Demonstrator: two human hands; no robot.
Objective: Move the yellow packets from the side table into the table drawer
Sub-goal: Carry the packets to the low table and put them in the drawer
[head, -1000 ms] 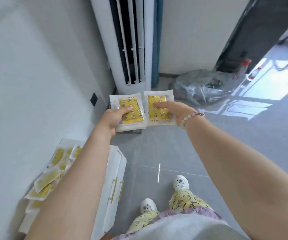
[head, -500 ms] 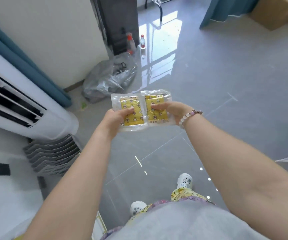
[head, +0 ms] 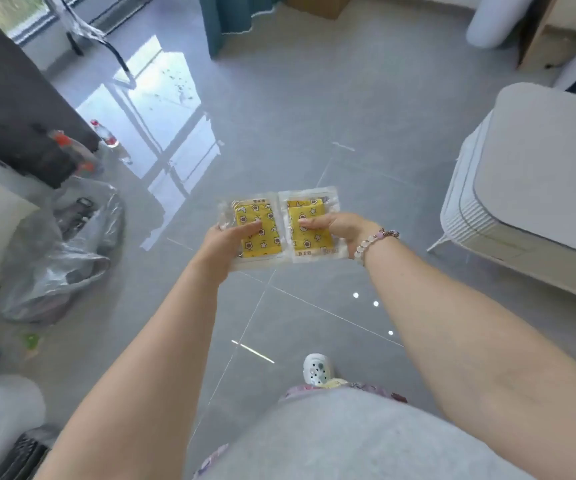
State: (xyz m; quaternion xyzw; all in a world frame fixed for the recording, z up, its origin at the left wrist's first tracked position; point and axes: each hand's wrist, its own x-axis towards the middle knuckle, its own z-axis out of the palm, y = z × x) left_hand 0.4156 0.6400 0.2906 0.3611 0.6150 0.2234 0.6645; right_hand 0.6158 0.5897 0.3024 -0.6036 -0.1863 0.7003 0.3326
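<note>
two yellow packets mid-carry, frame centre; left hand, right hand each pinch one. drawer unseen: next, reach it.

Our left hand and right hand are out in front of us in open air above the grey floor, pinching the left packet and the right packet edge to edge. Ahead, the floor runs open as far as a teal curtain and a cardboard box. To our right a white ribbed-sided unit blocks the way, well apart from the right hand, with open floor between. To our left a crumpled clear plastic bag lies on the floor, with bottles and a dark cabinet behind it, all well apart from the left hand. Below, our shoe stands on the tiles.
</note>
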